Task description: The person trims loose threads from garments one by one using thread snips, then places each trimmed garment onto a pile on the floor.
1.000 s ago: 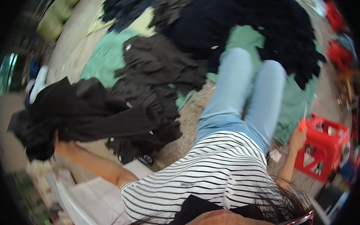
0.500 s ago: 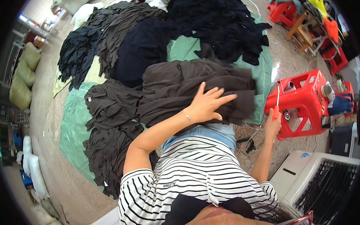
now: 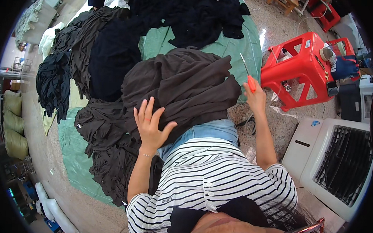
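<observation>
In the head view, I have the left grip released, fingers spread and palm down on the near left part of the dark brown cloth, which covers the lap and extends forward and to the right of this grip. My right grip is clenched around the handle of the orange-handled tool; its slim metal shaft points away from the body and slightly left, its tip near the cloth's right edge. The near part of the cloth lies left of the right grip. A brown heap sits left of and below the left grip on the green sheet. A dark navy pile lies well beyond both grips. The red stool stands just to the right of the right grip, and the white air cooler stands farther right and nearer the body.
</observation>
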`<action>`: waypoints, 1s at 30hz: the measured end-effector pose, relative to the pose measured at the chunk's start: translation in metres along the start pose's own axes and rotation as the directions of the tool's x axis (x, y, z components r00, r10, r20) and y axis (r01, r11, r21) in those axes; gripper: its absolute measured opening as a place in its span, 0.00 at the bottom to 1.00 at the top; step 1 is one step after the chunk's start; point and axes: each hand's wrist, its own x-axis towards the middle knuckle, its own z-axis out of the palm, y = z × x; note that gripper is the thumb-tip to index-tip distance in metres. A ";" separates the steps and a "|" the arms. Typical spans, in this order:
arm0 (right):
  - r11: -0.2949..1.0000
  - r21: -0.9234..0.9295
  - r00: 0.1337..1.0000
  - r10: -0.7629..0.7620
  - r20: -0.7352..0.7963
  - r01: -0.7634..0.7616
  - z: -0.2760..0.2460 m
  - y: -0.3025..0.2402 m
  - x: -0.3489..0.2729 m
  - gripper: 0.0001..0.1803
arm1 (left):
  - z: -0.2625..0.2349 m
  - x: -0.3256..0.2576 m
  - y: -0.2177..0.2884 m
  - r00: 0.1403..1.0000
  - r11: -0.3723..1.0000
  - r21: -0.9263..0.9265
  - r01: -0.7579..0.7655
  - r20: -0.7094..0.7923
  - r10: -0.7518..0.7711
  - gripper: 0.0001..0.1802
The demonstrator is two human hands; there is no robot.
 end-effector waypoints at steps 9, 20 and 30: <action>0.904 0.296 0.925 -0.358 0.128 0.309 0.018 -0.029 0.017 0.33 | 0.012 -0.031 0.011 1.000 0.994 -0.108 0.006 0.011 -0.005 0.13; 0.871 0.322 0.913 -0.406 0.048 0.370 -0.038 -0.048 -0.012 0.29 | 0.008 -0.027 0.020 0.999 0.999 -0.036 -0.042 -0.017 0.041 0.15; 0.886 0.107 0.891 -0.455 0.014 0.451 0.012 -0.018 0.060 0.29 | -0.008 -0.022 0.029 0.935 0.884 -0.466 -0.037 0.295 0.195 0.06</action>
